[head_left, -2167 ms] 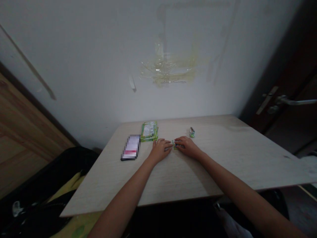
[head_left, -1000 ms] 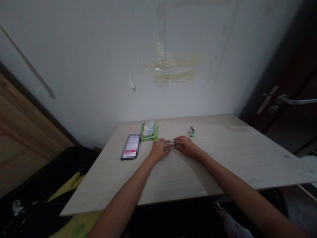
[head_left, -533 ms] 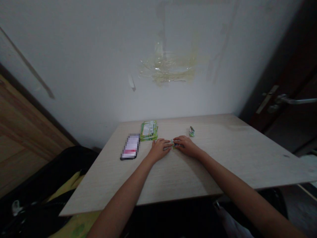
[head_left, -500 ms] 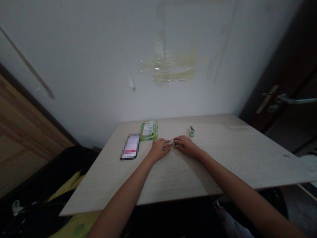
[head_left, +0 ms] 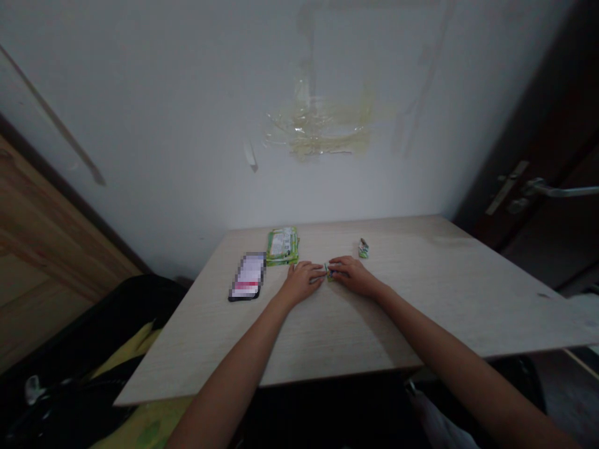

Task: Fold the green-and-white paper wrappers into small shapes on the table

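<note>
A small green, yellow and blue folded wrapper (head_left: 330,272) lies flat on the pale table between my hands, mostly covered by fingers. My left hand (head_left: 305,279) presses its fingertips on the wrapper's left side. From the right, my right hand (head_left: 352,275) pinches the other side, its fingers bent over it. Behind my left hand is a stack of green printed packets (head_left: 282,244), lying flat. Another folded green and white wrapper (head_left: 364,249) stands apart, behind my right hand.
A phone (head_left: 248,276) with a blurred screen lies on the table (head_left: 421,274) left of the stack. The wall (head_left: 201,156) with peeling tape (head_left: 322,128) rises behind. A door handle (head_left: 556,188) is at the right; dark and yellow bags (head_left: 145,424) sit below left.
The view shifts very slightly. Both hands stay at the small wrapper with almost no visible movement.
</note>
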A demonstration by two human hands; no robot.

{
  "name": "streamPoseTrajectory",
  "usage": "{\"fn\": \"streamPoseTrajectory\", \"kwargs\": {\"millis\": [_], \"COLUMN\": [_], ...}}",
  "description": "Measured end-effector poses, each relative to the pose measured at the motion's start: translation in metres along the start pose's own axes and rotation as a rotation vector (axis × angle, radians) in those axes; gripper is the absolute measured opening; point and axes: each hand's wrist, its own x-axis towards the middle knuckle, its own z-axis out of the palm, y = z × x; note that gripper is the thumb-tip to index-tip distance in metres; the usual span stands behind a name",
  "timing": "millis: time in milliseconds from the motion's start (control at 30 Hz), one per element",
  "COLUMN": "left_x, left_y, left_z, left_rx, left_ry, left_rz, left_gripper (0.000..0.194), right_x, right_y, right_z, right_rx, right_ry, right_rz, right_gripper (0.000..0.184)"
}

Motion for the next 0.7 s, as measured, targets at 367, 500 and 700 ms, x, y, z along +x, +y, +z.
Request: {"fn": "streamPoseTrajectory", "kwargs": {"millis": [367,500,700], "left_x": [-0.0001,-0.0002,0.0], "left_y": [-0.0028,-0.0031,-0.0042], "left_z": [0.0028,0.0025,0.0034], "left_rx": [0.032,0.05,0.059], "left_ry": [0.029,0.028,0.009], "left_rz": [0.061,0.03,-0.006], "left_gripper": [0.03,0.029,0.03], "right_x": [-0.0002,-0.0008,-0.0004], "right_y": [-0.0018,-0.0033,-0.0047], "right_z": [0.0009,-0.0008,-0.0027], "right_rx": [-0.052,-0.045,-0.041], "right_ry": [0.024,0.004,-0.006], "right_rz": [0.025,0.031,0.031], "right_gripper": [0.029,0.031,0.03]}}
